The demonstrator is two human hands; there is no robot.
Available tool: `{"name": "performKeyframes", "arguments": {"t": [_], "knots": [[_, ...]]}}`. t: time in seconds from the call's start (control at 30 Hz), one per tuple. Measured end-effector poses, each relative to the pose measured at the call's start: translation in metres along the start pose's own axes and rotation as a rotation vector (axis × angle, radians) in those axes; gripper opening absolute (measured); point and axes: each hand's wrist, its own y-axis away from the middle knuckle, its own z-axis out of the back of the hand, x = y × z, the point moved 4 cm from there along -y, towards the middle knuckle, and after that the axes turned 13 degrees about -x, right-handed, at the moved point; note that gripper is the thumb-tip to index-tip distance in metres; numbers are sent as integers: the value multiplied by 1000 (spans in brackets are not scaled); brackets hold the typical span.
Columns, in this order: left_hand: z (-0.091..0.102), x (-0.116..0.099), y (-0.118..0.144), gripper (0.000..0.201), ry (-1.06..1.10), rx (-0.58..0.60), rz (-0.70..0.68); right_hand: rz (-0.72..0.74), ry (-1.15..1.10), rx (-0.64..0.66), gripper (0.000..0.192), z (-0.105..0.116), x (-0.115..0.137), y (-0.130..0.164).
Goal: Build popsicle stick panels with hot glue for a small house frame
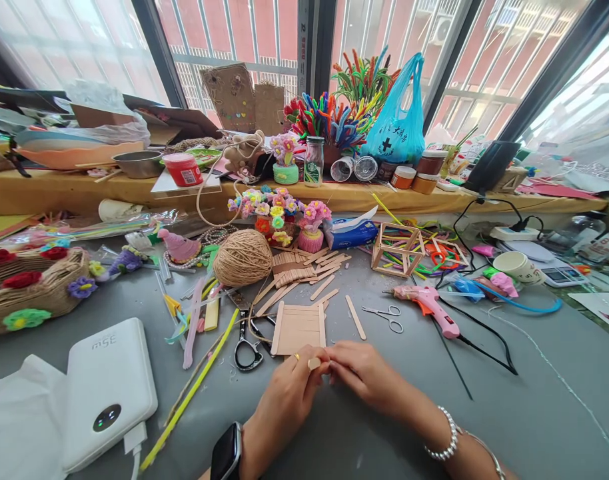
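My left hand is closed around a wooden craft stick, whose rounded end pokes out between thumb and fingers. Fingertip to fingertip with it, my right hand is pinched together; whatever lies in its fingers is hidden. Just beyond both hands lies a flat square panel of craft sticks, with a stick along each side. To its right rest a loose craft stick and small silver scissors. Black-handled scissors are at its left.
A pink glue gun with a black cord lies at right. Behind the panel are a twine ball, loose sticks and a stick frame. A white power bank sits at left, a yellow pipe cleaner beside it.
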Motion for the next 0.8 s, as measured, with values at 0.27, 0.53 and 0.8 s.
{"name": "performKeyframes", "arguments": {"t": [0.27, 0.53, 0.8], "knots": [[-1, 2, 6, 18, 8, -9, -6, 55, 178, -58, 23, -10, -3, 2], [-4, 5, 7, 19, 1, 0, 2, 105, 280, -156, 21, -14, -5, 4], [-4, 3, 5, 21, 11, -27, -36, 53, 323, -264, 22, -19, -2, 6]]}}
